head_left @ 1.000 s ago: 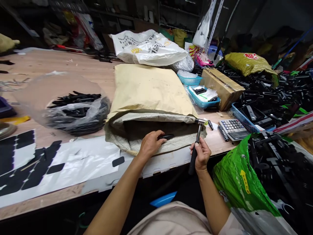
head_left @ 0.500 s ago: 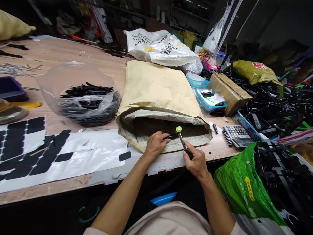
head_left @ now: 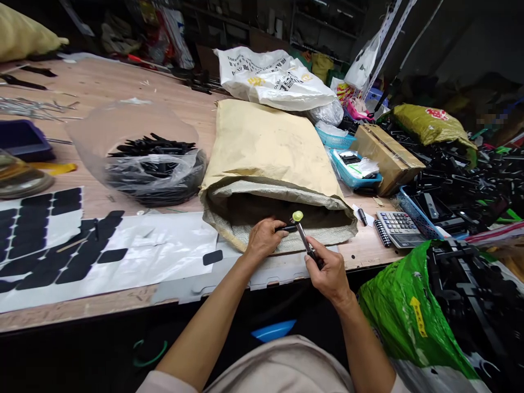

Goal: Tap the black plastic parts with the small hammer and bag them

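Note:
My left hand (head_left: 262, 238) rests on the folded mouth of a tan woven sack (head_left: 266, 158), its fingers closed on a small black part (head_left: 286, 228). My right hand (head_left: 325, 272) grips the black handle of a small hammer (head_left: 302, 233). The hammer's head, with a yellow-green sticker on top, sits right at the black part's end. The sack lies flat on the wooden workbench (head_left: 98, 93).
A clear bag of black plastic pieces (head_left: 153, 169) lies left of the sack. Black pads on white backing sheets (head_left: 53, 240) lie at the near left. A calculator (head_left: 399, 228), blue baskets (head_left: 355, 169), a cardboard box (head_left: 387, 155) and a green bag (head_left: 403, 311) crowd the right.
My right hand swung the hammer from upright at the sack's right corner over to the black part in my left hand. Since half a second ago it has barely moved.

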`<act>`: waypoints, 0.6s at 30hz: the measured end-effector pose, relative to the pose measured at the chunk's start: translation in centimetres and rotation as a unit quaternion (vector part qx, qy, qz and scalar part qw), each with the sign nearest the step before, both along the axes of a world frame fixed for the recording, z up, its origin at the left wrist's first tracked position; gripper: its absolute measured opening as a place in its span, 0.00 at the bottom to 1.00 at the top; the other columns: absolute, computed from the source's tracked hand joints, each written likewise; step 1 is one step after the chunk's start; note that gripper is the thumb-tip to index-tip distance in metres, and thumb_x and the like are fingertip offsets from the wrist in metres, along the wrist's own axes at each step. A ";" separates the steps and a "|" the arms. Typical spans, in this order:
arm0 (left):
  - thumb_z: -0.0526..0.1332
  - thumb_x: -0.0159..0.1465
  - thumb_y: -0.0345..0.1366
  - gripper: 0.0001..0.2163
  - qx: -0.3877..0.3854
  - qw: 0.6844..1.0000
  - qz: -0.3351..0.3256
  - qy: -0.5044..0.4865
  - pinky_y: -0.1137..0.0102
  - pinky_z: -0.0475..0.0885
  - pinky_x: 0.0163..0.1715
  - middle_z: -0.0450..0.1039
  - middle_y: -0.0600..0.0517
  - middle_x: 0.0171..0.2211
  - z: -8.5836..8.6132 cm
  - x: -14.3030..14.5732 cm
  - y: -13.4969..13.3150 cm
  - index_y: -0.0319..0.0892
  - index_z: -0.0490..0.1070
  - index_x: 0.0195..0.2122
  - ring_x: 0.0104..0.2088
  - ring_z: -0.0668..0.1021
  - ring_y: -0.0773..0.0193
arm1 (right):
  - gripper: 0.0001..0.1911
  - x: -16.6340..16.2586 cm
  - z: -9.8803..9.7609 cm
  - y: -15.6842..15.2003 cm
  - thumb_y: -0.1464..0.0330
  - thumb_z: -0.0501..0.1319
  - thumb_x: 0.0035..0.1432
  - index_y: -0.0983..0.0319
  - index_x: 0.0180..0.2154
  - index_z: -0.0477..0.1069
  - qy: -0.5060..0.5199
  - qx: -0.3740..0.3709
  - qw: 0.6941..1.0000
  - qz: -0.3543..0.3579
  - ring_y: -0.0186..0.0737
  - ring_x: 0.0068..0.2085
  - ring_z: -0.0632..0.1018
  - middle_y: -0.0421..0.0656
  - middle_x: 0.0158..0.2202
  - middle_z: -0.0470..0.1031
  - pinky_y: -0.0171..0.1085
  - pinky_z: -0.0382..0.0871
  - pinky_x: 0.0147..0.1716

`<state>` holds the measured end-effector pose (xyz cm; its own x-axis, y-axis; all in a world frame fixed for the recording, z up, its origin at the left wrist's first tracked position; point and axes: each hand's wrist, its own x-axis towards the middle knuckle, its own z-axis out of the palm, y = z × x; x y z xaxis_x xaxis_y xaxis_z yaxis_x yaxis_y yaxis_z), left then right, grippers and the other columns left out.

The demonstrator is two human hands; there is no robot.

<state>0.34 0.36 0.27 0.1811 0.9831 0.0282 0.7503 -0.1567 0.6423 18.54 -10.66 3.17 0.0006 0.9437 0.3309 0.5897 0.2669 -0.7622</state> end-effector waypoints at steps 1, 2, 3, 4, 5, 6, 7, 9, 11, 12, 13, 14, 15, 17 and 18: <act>0.65 0.60 0.38 0.12 -0.005 1.000 0.003 -0.003 0.68 0.69 0.47 0.80 0.50 0.41 0.0 0.0 0.0 0.49 0.81 0.45 0.49 0.77 0.55 | 0.27 -0.2 -0.1 0.0 0.71 0.62 0.56 0.56 0.58 0.74 -0.002 -0.001 1.000 0.003 0.41 0.27 0.77 0.41 0.29 0.79 0.38 0.73 0.32; 0.65 0.60 0.38 0.12 -0.010 1.000 0.004 -0.006 0.68 0.69 0.46 0.80 0.50 0.41 0.1 0.0 0.0 0.49 0.81 0.45 0.48 0.78 0.55 | 0.26 -0.3 -0.2 0.1 0.71 0.62 0.55 0.56 0.57 0.75 -0.004 -0.004 1.000 0.005 0.41 0.26 0.76 0.41 0.28 0.79 0.38 0.72 0.32; 0.65 0.60 0.38 0.12 -0.014 1.000 0.004 -0.010 0.68 0.69 0.44 0.80 0.50 0.40 0.1 0.0 0.0 0.49 0.82 0.44 0.46 0.78 0.55 | 0.26 -0.4 -0.4 0.1 0.71 0.62 0.55 0.55 0.56 0.75 -0.007 -0.009 1.000 0.007 0.41 0.26 0.76 0.40 0.27 0.78 0.37 0.72 0.31; 0.65 0.60 0.39 0.12 -0.018 1.000 0.004 -0.013 0.68 0.70 0.42 0.81 0.51 0.40 0.2 0.0 0.1 0.49 0.82 0.44 0.44 0.79 0.56 | 0.26 -0.5 -0.6 0.2 0.71 0.62 0.54 0.55 0.56 0.76 -0.011 -0.013 1.000 0.009 0.41 0.25 0.75 0.40 0.26 0.77 0.37 0.71 0.30; 0.65 0.60 0.39 0.12 -0.023 1.000 0.004 -0.018 0.68 0.70 0.41 0.81 0.51 0.39 0.2 0.0 0.1 0.49 0.82 0.44 0.42 0.79 0.56 | 0.26 -0.4 -0.7 0.3 0.71 0.62 0.54 0.54 0.55 0.76 -0.019 -0.017 1.000 0.011 0.40 0.24 0.75 0.39 0.24 0.77 0.37 0.71 0.29; 0.66 0.59 0.39 0.12 -0.026 0.999 0.003 -0.023 0.68 0.69 0.41 0.81 0.51 0.40 0.3 0.0 0.1 0.49 0.82 0.44 0.42 0.79 0.56 | 0.25 -0.3 -0.8 0.4 0.71 0.62 0.55 0.54 0.55 0.76 -0.027 -0.019 0.999 0.011 0.39 0.23 0.73 0.39 0.24 0.76 0.36 0.70 0.28; 0.66 0.59 0.39 0.12 -0.029 0.999 0.003 -0.026 0.68 0.69 0.41 0.82 0.51 0.40 0.4 0.0 0.1 0.49 0.82 0.44 0.42 0.79 0.56 | 0.25 -0.2 -0.9 0.5 0.70 0.61 0.55 0.55 0.56 0.76 -0.034 -0.020 0.999 0.010 0.38 0.22 0.72 0.38 0.23 0.75 0.36 0.69 0.27; 0.66 0.59 0.39 0.12 -0.036 0.999 0.005 -0.029 0.68 0.69 0.41 0.82 0.50 0.40 0.5 0.0 0.1 0.48 0.82 0.44 0.42 0.80 0.56 | 0.25 0.2 -0.8 0.7 0.69 0.61 0.56 0.57 0.56 0.75 -0.039 -0.017 0.999 -0.005 0.35 0.20 0.69 0.38 0.22 0.73 0.35 0.67 0.25; 0.66 0.59 0.39 0.13 -0.042 0.999 0.006 -0.025 0.68 0.69 0.41 0.82 0.50 0.40 0.5 0.0 0.1 0.47 0.82 0.44 0.42 0.80 0.56 | 0.24 0.7 -0.9 1.2 0.68 0.61 0.58 0.60 0.57 0.75 -0.018 -0.018 0.999 -0.030 0.33 0.19 0.65 0.36 0.21 0.69 0.34 0.64 0.23; 0.66 0.59 0.39 0.13 -0.042 0.999 0.006 -0.022 0.68 0.69 0.41 0.82 0.49 0.40 0.5 0.0 0.1 0.47 0.82 0.45 0.42 0.80 0.56 | 0.24 0.9 -1.1 1.4 0.68 0.61 0.58 0.61 0.57 0.74 0.004 -0.021 0.999 -0.038 0.32 0.20 0.64 0.35 0.20 0.67 0.33 0.63 0.23; 0.66 0.59 0.39 0.13 -0.040 0.999 0.004 -0.019 0.68 0.69 0.41 0.82 0.49 0.40 0.4 0.0 0.1 0.47 0.82 0.45 0.42 0.80 0.56 | 0.24 1.2 -1.4 1.7 0.67 0.61 0.59 0.62 0.57 0.74 0.031 -0.028 0.998 -0.043 0.32 0.20 0.64 0.34 0.20 0.65 0.33 0.62 0.23; 0.65 0.59 0.39 0.13 -0.037 0.999 0.002 -0.018 0.67 0.69 0.41 0.82 0.49 0.40 0.3 -0.1 0.2 0.46 0.81 0.45 0.42 0.80 0.56 | 0.24 1.4 -1.7 2.0 0.67 0.61 0.59 0.63 0.57 0.73 0.062 -0.038 0.996 -0.042 0.32 0.21 0.65 0.34 0.20 0.64 0.32 0.62 0.23; 0.65 0.60 0.39 0.14 -0.033 0.999 -0.001 -0.017 0.67 0.69 0.41 0.82 0.49 0.40 0.1 -0.1 0.2 0.46 0.81 0.45 0.41 0.79 0.56 | 0.25 1.5 -2.2 2.3 0.66 0.61 0.59 0.64 0.57 0.73 0.095 -0.052 0.993 -0.038 0.32 0.21 0.66 0.33 0.20 0.64 0.32 0.62 0.24; 0.64 0.60 0.40 0.14 -0.025 0.999 -0.011 -0.017 0.67 0.70 0.42 0.81 0.49 0.39 -0.2 -0.2 0.5 0.46 0.81 0.45 0.41 0.79 0.55 | 0.25 1.8 -3.0 2.8 0.65 0.61 0.59 0.66 0.57 0.73 0.155 -0.083 0.984 -0.027 0.32 0.22 0.67 0.33 0.19 0.65 0.32 0.64 0.25; 0.63 0.61 0.41 0.14 -0.022 0.999 -0.018 -0.020 0.67 0.70 0.42 0.81 0.49 0.39 -0.3 -0.3 0.5 0.46 0.81 0.45 0.42 0.79 0.55 | 0.25 1.8 -3.3 3.0 0.65 0.62 0.58 0.67 0.57 0.73 0.180 -0.093 0.979 -0.025 0.32 0.22 0.68 0.33 0.19 0.66 0.32 0.64 0.25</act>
<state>0.05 0.89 0.02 0.2163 0.9763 -0.0078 0.7182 -0.1537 0.6786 20.38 -7.68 -0.11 0.1329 0.9833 0.1241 0.2828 0.0824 -0.9556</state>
